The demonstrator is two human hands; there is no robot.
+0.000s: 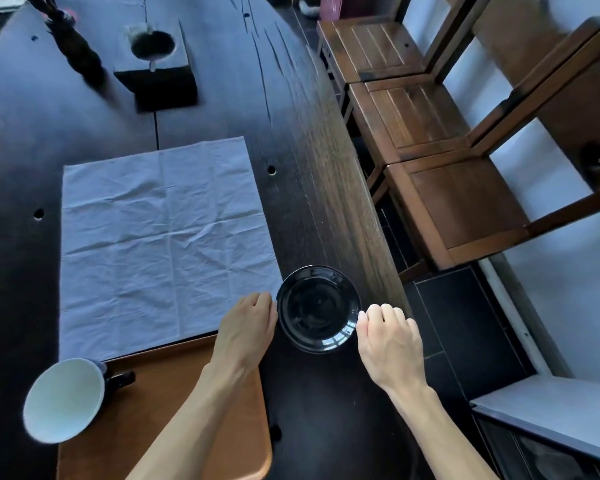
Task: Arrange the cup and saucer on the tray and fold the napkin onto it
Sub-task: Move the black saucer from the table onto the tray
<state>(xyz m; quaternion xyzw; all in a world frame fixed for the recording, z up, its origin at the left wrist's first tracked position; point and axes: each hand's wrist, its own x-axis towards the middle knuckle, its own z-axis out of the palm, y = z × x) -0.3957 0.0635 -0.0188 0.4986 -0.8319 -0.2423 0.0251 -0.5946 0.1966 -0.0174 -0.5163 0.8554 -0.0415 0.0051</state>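
A glossy black saucer [317,309] lies on the dark table, to the right of the brown wooden tray [174,403]. My left hand [248,323] touches the saucer's left rim with curled fingers, and my right hand [388,337] touches its right rim. Whether the saucer is lifted off the table I cannot tell. A cup [65,400], white inside and dark outside with a dark handle, stands at the tray's left edge. A white creased napkin [163,237] lies spread flat beyond the tray, its near edge over the tray's far rim.
A dark wooden block with a round hollow [155,60] and a dark bundled object [75,46] stand at the far side of the table. Wooden chairs [444,202] line the table's right edge. A grey cabinet top [551,410] is at lower right.
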